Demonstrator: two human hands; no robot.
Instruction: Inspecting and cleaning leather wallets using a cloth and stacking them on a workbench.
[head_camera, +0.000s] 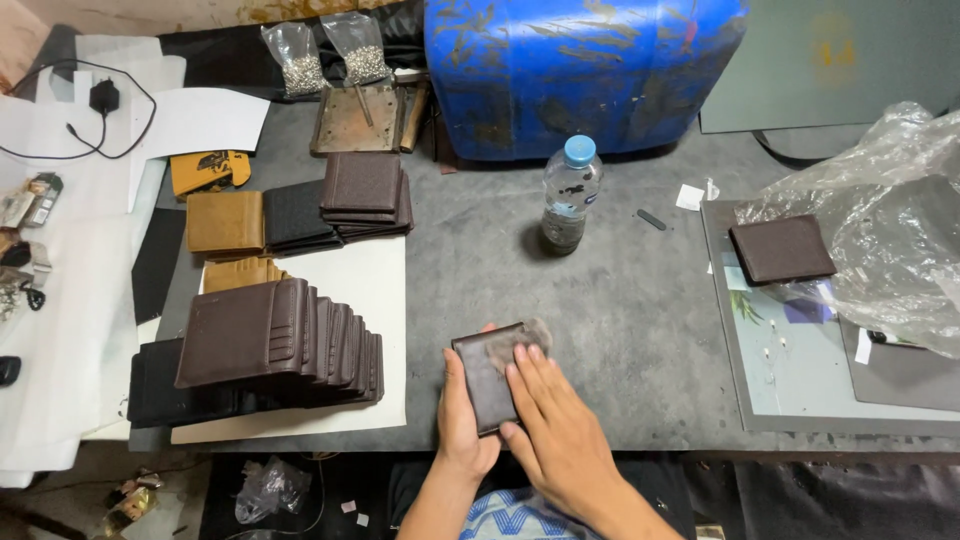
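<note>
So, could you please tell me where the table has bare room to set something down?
Bare grey table lies between the water bottle, the hands' wallet and the right-hand board. Crowded: wallet stacks at left, plastic bag at right.

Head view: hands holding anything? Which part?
The left hand grips a dark brown wallet by its left edge on the table. The right hand presses a small grey cloth onto its top.
</note>
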